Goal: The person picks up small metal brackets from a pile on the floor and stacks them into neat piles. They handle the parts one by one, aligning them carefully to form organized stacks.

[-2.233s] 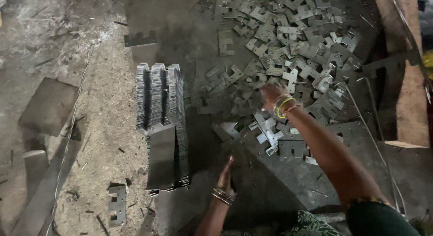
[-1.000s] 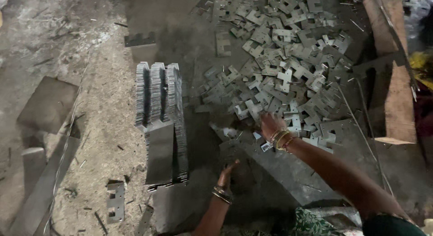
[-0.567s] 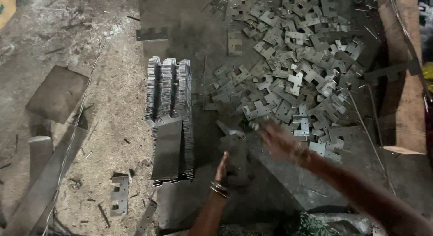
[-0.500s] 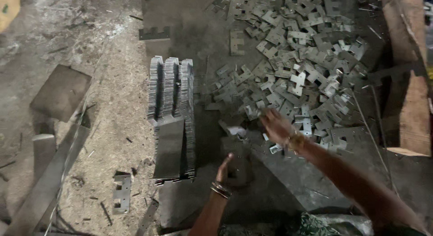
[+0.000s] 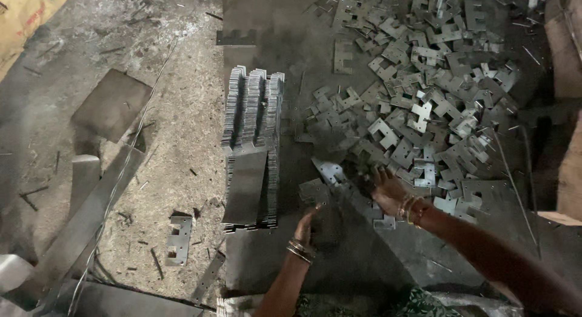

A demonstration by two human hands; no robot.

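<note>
A big heap of small notched metal plates [image 5: 424, 93] covers the dark floor sheet at the upper right. My right hand [image 5: 388, 191] reaches to the heap's near edge, fingers spread over loose plates, bangles on the wrist. My left hand [image 5: 306, 225] is lower and to the left, thumb up, gripping a small upright stack of the plates [image 5: 315, 193]. Three tight rows of stacked plates [image 5: 251, 105] stand on edge just left of both hands, with a flat grey sheet [image 5: 245, 186] lying against their near end.
To the left the ground is dusty, with a single notched plate [image 5: 179, 239], long metal strips [image 5: 91, 208], a thin wire and a square sheet [image 5: 112, 105]. Wooden boards [image 5: 567, 44] border the heap on the right. A yellowish sack [image 5: 24, 14] sits at top left.
My right hand has drawn back from deep in the heap to its near edge, closer to the left hand. The view has shifted slightly; my left hand stays put.
</note>
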